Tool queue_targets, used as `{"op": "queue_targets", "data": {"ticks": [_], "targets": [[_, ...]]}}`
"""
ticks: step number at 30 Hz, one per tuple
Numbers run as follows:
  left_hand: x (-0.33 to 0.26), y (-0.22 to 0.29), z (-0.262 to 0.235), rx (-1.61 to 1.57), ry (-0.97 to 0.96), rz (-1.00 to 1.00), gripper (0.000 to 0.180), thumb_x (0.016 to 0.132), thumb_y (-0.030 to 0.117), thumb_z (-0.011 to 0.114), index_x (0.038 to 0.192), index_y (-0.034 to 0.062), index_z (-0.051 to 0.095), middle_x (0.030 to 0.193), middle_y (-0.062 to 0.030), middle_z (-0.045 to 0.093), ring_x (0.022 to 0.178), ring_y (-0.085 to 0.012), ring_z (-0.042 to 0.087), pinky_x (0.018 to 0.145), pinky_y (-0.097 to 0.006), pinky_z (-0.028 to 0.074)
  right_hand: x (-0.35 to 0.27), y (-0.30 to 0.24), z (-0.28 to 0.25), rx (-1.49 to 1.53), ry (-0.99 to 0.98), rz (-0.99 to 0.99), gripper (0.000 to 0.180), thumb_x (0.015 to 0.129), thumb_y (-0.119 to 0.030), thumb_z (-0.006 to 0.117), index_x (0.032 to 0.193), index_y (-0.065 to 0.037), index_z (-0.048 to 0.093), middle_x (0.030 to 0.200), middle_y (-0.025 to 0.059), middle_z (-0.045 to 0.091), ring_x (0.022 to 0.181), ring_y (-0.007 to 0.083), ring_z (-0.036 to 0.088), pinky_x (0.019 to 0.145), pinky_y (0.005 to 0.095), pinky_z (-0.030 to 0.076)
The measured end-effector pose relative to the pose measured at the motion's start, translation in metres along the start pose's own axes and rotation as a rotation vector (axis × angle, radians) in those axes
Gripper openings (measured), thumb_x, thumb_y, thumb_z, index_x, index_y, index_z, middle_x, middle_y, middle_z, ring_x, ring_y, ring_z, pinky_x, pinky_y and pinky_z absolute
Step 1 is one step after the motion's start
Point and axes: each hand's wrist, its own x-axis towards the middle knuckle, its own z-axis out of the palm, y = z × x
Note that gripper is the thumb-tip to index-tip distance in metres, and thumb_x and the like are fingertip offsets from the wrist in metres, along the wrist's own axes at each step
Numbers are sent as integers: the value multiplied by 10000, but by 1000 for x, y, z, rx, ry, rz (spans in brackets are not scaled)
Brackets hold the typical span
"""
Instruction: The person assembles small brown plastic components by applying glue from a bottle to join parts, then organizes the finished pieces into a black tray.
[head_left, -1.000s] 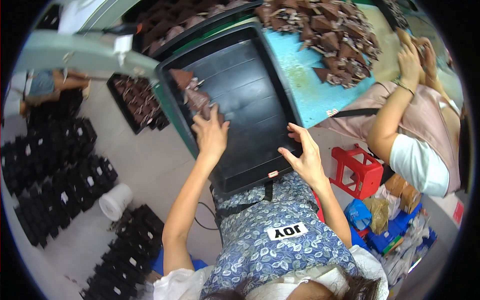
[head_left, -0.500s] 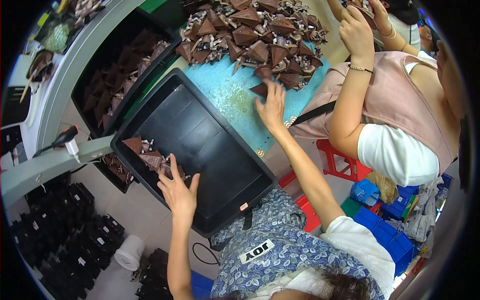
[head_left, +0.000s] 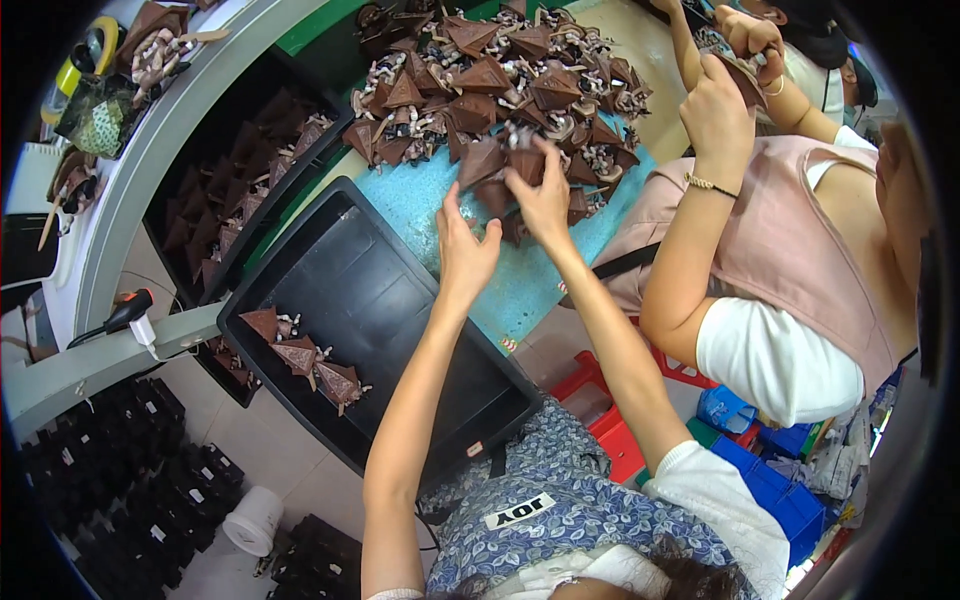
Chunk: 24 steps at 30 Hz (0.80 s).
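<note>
My right hand (head_left: 545,203) is at the near edge of a heap of brown, pointed figurines (head_left: 480,75), its thumb and fingers closed round one brown figurine (head_left: 522,163) that motion smears. Just left of it, my left hand (head_left: 466,258) hovers over the blue mat (head_left: 405,205), fingers apart and nothing in them. Below my left forearm a black tray (head_left: 345,265) lies tilted across my lap side. Three brown figurines with pale pinkish parts (head_left: 298,355) lie in a row along its left side.
Beyond a grey rail, another black tray (head_left: 235,165) holds many similar figurines. On the right sits a co-worker in a pink apron (head_left: 790,215), hands on a brown piece. A red stool (head_left: 605,400), blue bins (head_left: 765,490) and a white bucket (head_left: 255,520) stand below.
My left hand has left the figurines in the tray and moved up and right to the mat. My right hand has taken hold of a brown figurine from the heap.
</note>
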Motion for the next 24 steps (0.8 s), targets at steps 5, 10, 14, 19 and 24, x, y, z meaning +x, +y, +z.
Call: {"op": "queue_targets", "data": {"ticks": [5, 10, 14, 19, 24], "targets": [[-9, 8, -13, -453, -212, -159, 795, 733, -54, 577, 1417, 47, 185, 1342, -243, 350, 1145, -330, 513, 829, -361, 520, -48, -38, -5, -75, -165, -74, 620, 722, -246, 730, 1260, -77, 473, 1084, 147, 590, 958, 302, 575, 832, 377, 464], [-36, 35, -56, -1356, -242, -245, 867, 662, -87, 504, 1440, 96, 167, 1371, -205, 343, 1224, -357, 435, 940, -416, 462, -71, -85, -25, 123, -283, -125, 515, 746, -189, 721, 1215, -52, 557, 1037, 131, 600, 980, 220, 528, 788, 308, 469], [-60, 53, -90, -1143, -109, -240, 735, 737, -93, 499, 1397, 111, 247, 1298, -154, 448, 1111, -283, 541, 900, -379, 487, -82, -111, -58, 375, -504, -121, 348, 826, -131, 649, 1151, -19, 595, 1042, 121, 612, 891, 154, 577, 732, 269, 482], [-84, 31, -144, -352, -365, 383, 804, 637, -135, 533, 1388, 47, 313, 1306, -148, 477, 1111, -253, 550, 852, -300, 493, -90, -152, -83, 897, -789, 749, 381, 862, -225, 643, 1108, 35, 509, 911, 104, 600, 696, 182, 635, 575, 284, 538], [-127, 56, -153, -1065, -217, -31, 698, 751, 31, 642, 1368, 85, 321, 1403, -192, 359, 1176, -313, 505, 929, -394, 460, -127, -177, -81, 870, -710, 563, 293, 860, -127, 640, 1070, 36, 516, 852, 88, 628, 691, 124, 622, 577, 247, 537]]}}
